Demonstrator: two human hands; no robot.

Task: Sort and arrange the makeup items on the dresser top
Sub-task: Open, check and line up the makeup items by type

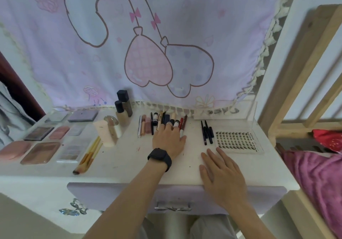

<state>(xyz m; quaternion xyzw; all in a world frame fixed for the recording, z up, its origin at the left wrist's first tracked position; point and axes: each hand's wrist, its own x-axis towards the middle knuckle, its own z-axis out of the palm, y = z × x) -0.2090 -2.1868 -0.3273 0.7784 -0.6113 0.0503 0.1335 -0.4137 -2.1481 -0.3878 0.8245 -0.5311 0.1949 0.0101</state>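
Nearest the lens: right hand (222, 175) flat and open on the bare front of the counter (129, 157), palm down, gripping nothing, fingertips just short of the lash tray (238, 141). Slightly farther: left hand (169, 138), with a black watch (160, 158) on the wrist, spread open over the near ends of the row of pens and lipsticks (162, 123), fingers resting among the sticks, nothing clamped as far as can be seen. Judged step: squaring up that middle row, most other groups looking already laid out. Next move, probably: nudging the sticks parallel and level, lightly, since round pencils roll and knock neighbours askew. Right of the row: three dark liner pencils (207, 132), set apart. Left: brushes (88, 153) lying diagonal, pink tubes (107, 131), palettes (41, 152) in a grid. Farther back: two dark-capped foundation bottles (124, 105) standing against the hanging cloth (166, 35). Hard to make out: labels, blurred; the sticks under the left fingers, partly covered; leftmost compact cut by the frame edge; clear box behind the tray, contents unreadable.
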